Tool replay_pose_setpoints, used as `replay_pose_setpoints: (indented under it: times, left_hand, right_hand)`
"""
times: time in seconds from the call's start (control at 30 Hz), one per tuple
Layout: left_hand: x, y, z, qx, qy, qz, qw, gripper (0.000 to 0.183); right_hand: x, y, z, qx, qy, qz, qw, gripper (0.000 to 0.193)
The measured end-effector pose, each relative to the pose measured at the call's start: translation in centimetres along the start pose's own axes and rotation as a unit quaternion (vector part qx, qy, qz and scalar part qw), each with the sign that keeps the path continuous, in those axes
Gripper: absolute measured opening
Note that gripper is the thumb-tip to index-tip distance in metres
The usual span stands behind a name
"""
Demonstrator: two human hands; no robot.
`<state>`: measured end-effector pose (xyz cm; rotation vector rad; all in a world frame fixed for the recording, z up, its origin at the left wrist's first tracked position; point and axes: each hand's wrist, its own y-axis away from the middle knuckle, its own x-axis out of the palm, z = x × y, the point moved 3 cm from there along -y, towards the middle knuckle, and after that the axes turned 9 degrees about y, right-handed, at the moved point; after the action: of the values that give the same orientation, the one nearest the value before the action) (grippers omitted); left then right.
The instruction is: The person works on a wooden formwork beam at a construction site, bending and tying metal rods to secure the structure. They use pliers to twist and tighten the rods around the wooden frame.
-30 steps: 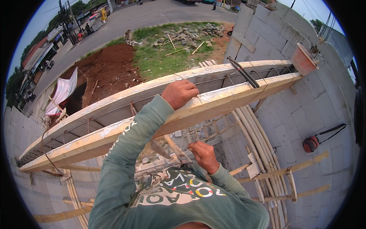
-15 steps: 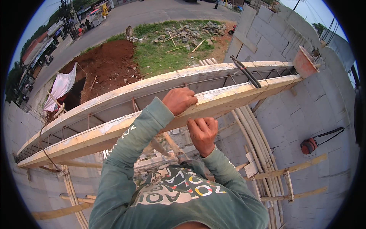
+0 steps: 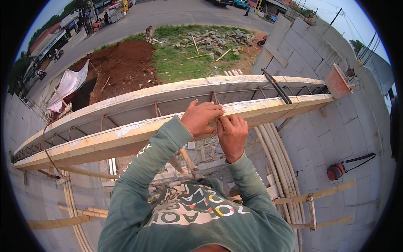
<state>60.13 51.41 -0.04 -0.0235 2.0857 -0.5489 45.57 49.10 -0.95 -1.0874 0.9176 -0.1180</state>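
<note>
A long wooden formwork trough crosses in front of me, and its near board [image 3: 168,127] lies under both hands. My left hand [image 3: 202,118] rests at that board's top edge with the fingers curled together. Just right of it and slightly lower, my right hand [image 3: 233,133] is in a pinch against the board's near face. The fingertips of both hands almost meet; whatever lies between them is too small or hidden to make out. Steel reinforcing bars [image 3: 156,108] run inside the trough behind my hands. Dark long-handled pincers [image 3: 277,87] lie across the trough to the right.
An orange-red bucket [image 3: 337,83] sits at the trough's right end by the grey block wall [image 3: 331,138]. Bamboo poles [image 3: 277,164] stand below right. A red-and-black strapped object [image 3: 336,171] is on the right. Beyond the far board [image 3: 126,100] are red soil [image 3: 126,59] and grass.
My right hand has risen to the board, close beside the left one. My left hand's fingers have shifted and partly lifted. The whole view has tilted slightly.
</note>
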Motion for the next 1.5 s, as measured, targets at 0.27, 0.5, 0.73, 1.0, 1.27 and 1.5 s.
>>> replay_pose_setpoints:
  times: [0.27, 0.5, 0.73, 1.0, 1.27, 1.5]
  left_hand:
    - [2.4, -1.0, -1.1, 0.015, -0.023, -0.145, 0.989, 0.026]
    - [2.0, -1.1, -1.3, 0.002, -0.019, -0.166, 0.986, 0.03]
    - [2.2, -1.2, -1.3, -0.041, -0.037, -0.139, 0.989, 0.048]
    - [2.5, -1.1, -0.8, -0.009, 0.0, -0.17, 0.985, 0.053]
    - [2.7, -1.1, -0.4, -0.012, -0.008, -0.166, 0.986, 0.065]
    - [2.6, -1.2, -0.1, -0.023, -0.005, -0.139, 0.99, 0.073]
  right_hand:
    - [-0.1, -0.5, -0.4, 0.11, -0.047, 0.03, 0.992, 0.013]
    - [-0.2, 0.6, -1.2, 0.147, -0.112, 0.045, 0.982, 0.015]
    - [-0.6, 0.4, -1.6, 0.05, -0.115, 0.061, 0.99, 0.006]
    - [-2.1, -3.3, -3.8, -0.37, 0.039, 0.169, 0.913, 0.013]
    - [-1.2, -5.8, -3.3, -0.592, 0.068, 0.08, 0.799, 0.007]
    - [-1.1, -6.8, -3.5, -0.613, 0.084, 0.072, 0.782, 0.006]
